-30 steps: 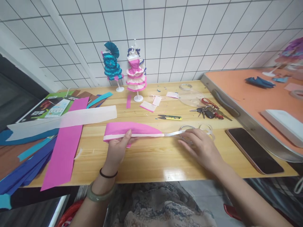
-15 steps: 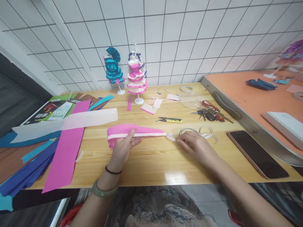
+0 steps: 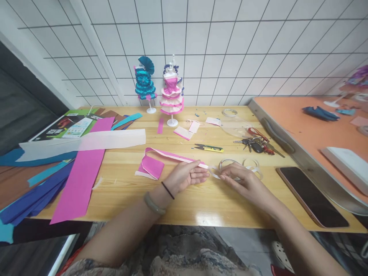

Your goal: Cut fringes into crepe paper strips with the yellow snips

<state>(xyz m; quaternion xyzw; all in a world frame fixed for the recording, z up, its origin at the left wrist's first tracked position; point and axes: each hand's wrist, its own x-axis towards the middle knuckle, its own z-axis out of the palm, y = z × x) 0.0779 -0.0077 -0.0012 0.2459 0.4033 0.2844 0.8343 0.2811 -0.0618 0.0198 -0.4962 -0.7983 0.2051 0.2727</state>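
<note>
Pink strip [image 3: 153, 165] in its grip, the left hand [image 3: 188, 177] has slid rightward (right hand [image 3: 244, 180] pinching tape [image 3: 214, 174]).

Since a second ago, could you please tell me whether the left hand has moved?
Yes: judged against the yellow snips on the table, the left hand has moved right, from left of their tips to partly in front of them.

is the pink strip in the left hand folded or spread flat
Folded: the pink strip doubles back at its left end, one part lying on the wooden table, the white-edged part running to the left hand.
</note>
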